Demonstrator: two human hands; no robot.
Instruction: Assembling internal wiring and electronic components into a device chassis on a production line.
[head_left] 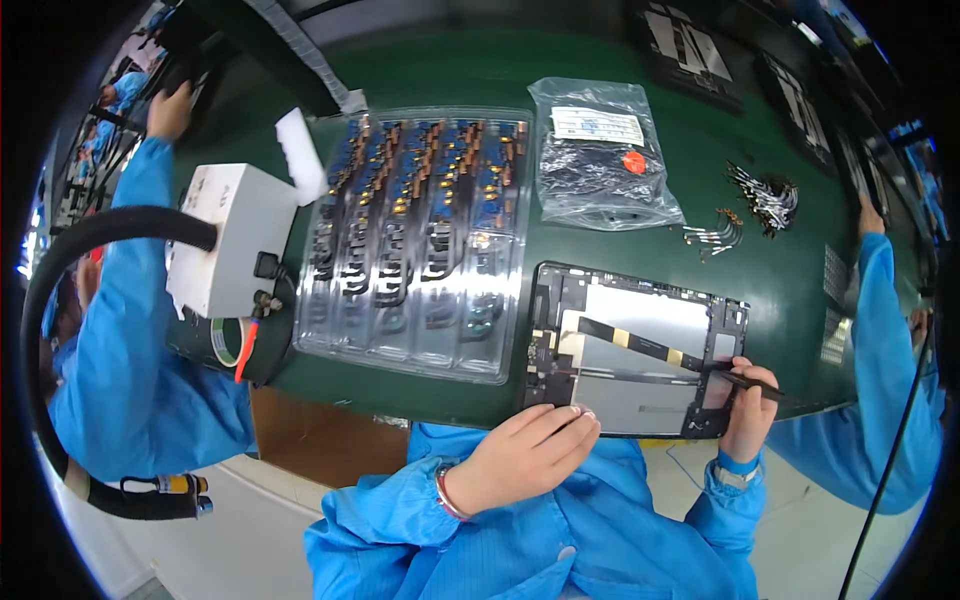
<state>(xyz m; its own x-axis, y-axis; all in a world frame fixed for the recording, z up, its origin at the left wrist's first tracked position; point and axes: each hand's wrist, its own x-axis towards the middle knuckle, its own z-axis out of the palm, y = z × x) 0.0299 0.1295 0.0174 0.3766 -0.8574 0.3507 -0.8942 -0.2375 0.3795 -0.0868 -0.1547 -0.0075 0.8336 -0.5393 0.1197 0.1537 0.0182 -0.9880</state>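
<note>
While my right hand [748, 418] grips tweezers [740, 380] over the tablet [640, 305] at the bench's [785, 280] near edge, my left hand [525, 455] lies by its near left corner, whether gripping I cannot tell.

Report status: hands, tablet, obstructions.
Right hand holding tweezers at tablet's right side; left hand at its near edge. Tablet open, insides exposed. Tray close on its left, not overlapping.

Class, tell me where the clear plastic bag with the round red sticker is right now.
In the head view, the clear plastic bag lies on the green table, right of the parts tray and beyond the opened device.
</note>
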